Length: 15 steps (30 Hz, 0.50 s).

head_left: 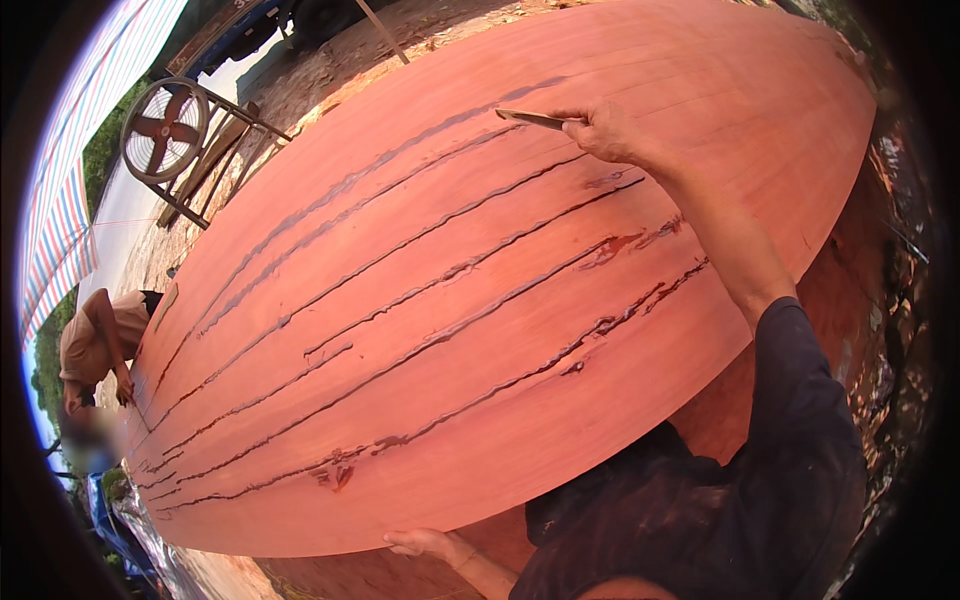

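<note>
In front of me spreads a large reddish wooden boat hull [480, 340], curved like an upturned boat. Dark, glossy lines of filler [440, 340] run along its plank seams. My right hand [607, 135] reaches far across the hull, its fingers closed around a putty knife [530, 119] with a flat blade. The blade points left and lies at the end of one dark seam. Down at the hull's near edge is my left hand [425, 543]; its fingers stretch out against the wood, and no tool shows in it.
A person [105, 340] bends over the hull's far left end, holding a thin tool to it. Beyond the hull stands a round fan [165, 130] on a metal frame. A striped tarp [65, 230] hangs at the left, and a wooden pole [383, 32] rises behind the hull.
</note>
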Each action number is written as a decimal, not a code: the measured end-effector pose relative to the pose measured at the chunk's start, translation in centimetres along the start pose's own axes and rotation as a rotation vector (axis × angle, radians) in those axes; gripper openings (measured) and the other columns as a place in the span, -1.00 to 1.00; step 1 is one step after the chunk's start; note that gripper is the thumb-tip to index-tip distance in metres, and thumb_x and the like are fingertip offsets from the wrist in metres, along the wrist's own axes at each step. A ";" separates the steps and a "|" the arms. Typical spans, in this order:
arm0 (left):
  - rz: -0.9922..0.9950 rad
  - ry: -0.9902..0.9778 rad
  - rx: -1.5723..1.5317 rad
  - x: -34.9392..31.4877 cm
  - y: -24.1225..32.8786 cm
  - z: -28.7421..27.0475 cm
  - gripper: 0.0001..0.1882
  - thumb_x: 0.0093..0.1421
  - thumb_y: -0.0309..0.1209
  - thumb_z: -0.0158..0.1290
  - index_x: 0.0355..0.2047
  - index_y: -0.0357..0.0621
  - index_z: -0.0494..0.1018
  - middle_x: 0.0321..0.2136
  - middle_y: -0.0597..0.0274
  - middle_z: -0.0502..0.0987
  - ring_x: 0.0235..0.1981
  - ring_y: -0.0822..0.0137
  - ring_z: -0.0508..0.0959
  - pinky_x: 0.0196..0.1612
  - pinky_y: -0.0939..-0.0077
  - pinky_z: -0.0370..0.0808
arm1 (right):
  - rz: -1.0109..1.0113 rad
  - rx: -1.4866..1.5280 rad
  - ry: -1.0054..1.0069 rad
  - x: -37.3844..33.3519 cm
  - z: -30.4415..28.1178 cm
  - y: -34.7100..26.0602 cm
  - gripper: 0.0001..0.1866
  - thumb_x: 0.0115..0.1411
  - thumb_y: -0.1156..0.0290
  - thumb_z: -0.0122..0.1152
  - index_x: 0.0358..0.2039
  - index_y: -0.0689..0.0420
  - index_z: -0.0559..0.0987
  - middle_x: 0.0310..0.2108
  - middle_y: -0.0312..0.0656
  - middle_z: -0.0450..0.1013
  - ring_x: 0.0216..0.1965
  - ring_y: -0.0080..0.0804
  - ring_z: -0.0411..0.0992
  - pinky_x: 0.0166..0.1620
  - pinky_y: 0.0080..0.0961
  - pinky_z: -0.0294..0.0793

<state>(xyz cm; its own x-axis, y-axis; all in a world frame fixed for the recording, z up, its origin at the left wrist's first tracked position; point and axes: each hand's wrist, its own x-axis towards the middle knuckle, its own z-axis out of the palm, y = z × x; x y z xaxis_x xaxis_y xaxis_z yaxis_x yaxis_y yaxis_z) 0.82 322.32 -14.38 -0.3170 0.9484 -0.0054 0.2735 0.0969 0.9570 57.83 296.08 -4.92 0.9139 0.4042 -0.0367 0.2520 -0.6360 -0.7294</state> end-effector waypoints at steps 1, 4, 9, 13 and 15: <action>-0.015 0.008 0.033 0.2 -0.1 -0.1 -0.27 0.48 -0.07 -0.24 0.22 -0.71 0.23 0.20 -0.51 0.31 0.14 -0.15 0.46 0.16 0.05 0.49 | 0.064 0.071 -0.026 0.6 -0.2 -0.1 -0.64 0.35 0.38 0.08 0.09 -0.01 0.67 -0.57 -0.27 0.47 -0.52 -0.47 0.40 -0.39 -0.41 0.44; 0.018 -0.029 0.062 0.9 -0.7 -0.4 -0.28 0.48 -0.08 -0.25 0.23 -0.70 0.23 0.21 -0.49 0.32 0.14 -0.15 0.47 0.18 0.07 0.48 | 0.055 0.152 -0.137 2.0 -2.2 -0.1 -0.67 0.36 0.40 0.11 0.07 0.00 0.69 -0.56 -0.35 0.44 -0.55 -0.60 0.36 -0.50 -0.53 0.35; -0.014 -0.003 0.055 1.5 -1.6 -0.7 -0.29 0.49 -0.10 -0.26 0.24 -0.69 0.23 0.21 -0.44 0.35 0.15 -0.13 0.47 0.20 0.09 0.47 | 0.152 0.155 -0.331 4.8 -5.1 0.2 -0.61 0.37 0.37 0.11 0.19 0.02 0.60 -0.59 -0.30 0.43 -0.68 -0.64 0.20 -0.64 -0.60 0.11; -0.015 0.014 -0.019 1.8 -2.1 -0.7 -0.30 0.49 -0.10 -0.26 0.24 -0.68 0.23 0.21 -0.42 0.35 0.15 -0.13 0.47 0.21 0.07 0.46 | 0.158 0.106 -0.412 6.7 -6.0 0.7 -0.59 0.33 0.34 0.14 0.18 0.04 0.59 -0.60 -0.31 0.44 -0.69 -0.64 0.17 -0.65 -0.60 0.06; -0.006 -0.008 -0.011 2.0 -2.3 -0.9 -0.29 0.49 -0.09 -0.27 0.24 -0.68 0.22 0.21 -0.41 0.34 0.16 -0.12 0.46 0.22 0.06 0.46 | 0.147 0.087 -0.451 7.4 -6.2 0.9 -0.58 0.32 0.34 0.15 0.18 0.03 0.59 -0.60 -0.31 0.43 -0.69 -0.64 0.16 -0.66 -0.60 0.06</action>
<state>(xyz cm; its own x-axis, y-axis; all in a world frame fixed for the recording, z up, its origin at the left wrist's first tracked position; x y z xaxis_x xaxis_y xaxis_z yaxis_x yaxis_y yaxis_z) -1.23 323.70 -16.34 -0.3115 0.9501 -0.0132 0.2620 0.0992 0.9599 66.77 294.43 -1.62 0.7041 0.5713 -0.4218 0.0855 -0.6578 -0.7483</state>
